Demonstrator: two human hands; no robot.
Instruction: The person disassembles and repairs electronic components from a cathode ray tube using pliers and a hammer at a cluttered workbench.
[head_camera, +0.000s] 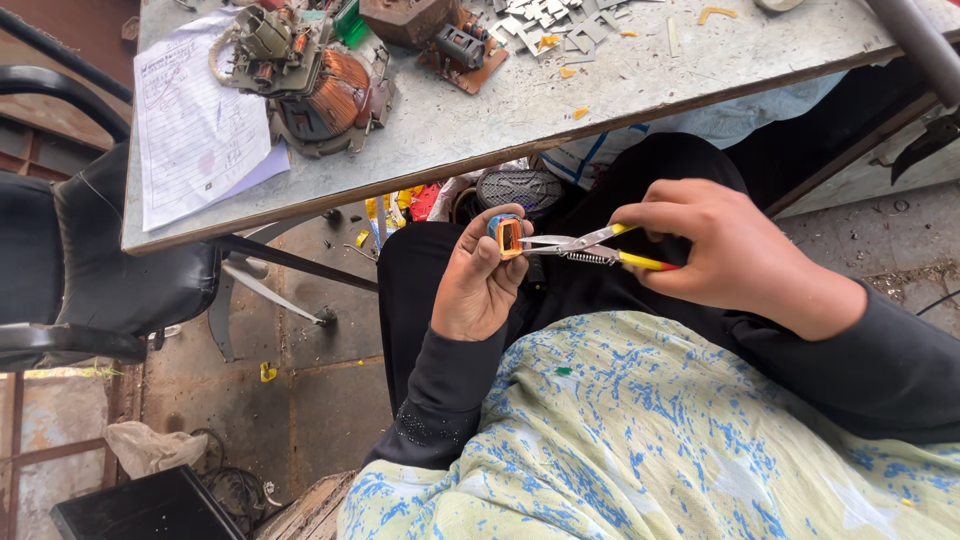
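Head: left hand (480, 285) grips coil (507, 236); right hand (725, 250) pliers (585, 246)

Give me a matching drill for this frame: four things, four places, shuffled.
Things:
1. pliers
2. small orange part
3. paper sheet
4. copper-wound coil

Places:
A. pinched in the left hand
B. flat on the table's left end
C. held in the right hand
D. on the table, right of the paper

Pairs: 1-C, 2-A, 3-B, 4-D
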